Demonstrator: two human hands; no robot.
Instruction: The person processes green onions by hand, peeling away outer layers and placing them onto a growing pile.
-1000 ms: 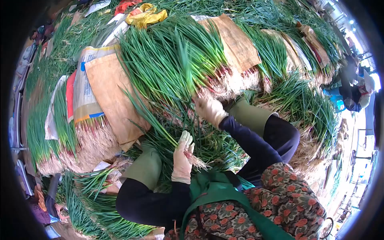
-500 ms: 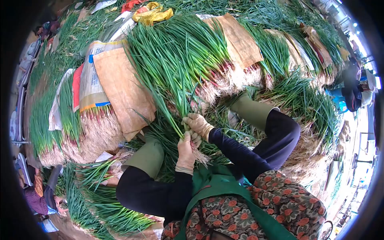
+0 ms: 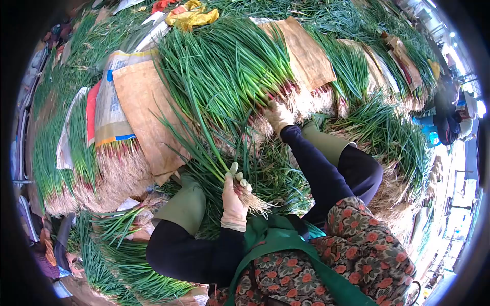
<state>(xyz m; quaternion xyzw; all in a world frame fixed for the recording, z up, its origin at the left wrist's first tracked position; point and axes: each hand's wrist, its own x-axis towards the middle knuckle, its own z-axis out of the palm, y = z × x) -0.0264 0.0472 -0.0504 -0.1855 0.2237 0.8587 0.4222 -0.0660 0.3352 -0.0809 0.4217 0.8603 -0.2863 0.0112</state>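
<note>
My gloved left hand (image 3: 235, 201) is closed round a small bunch of green onions (image 3: 217, 164), low in front of my body. Their pale roots stick out to the right of the palm and the green leaves lean up to the left. My gloved right hand (image 3: 278, 116) is at the root edge of the large onion pile (image 3: 224, 71), its fingers bent against the reddish stems. Whether those fingers grip any stems is hidden.
Brown sheets (image 3: 148, 109) cover onions left of the pile, and another brown sheet (image 3: 302, 53) lies right of it. A yellow bag (image 3: 193, 18) lies beyond. Loose onions (image 3: 385, 127) lie beside my right knee. Another person (image 3: 451, 115) is at the far right.
Half a second ago my hands were together at the bunch. My right hand has since moved up and right to the pile's root edge; my left hand still holds the bunch.
</note>
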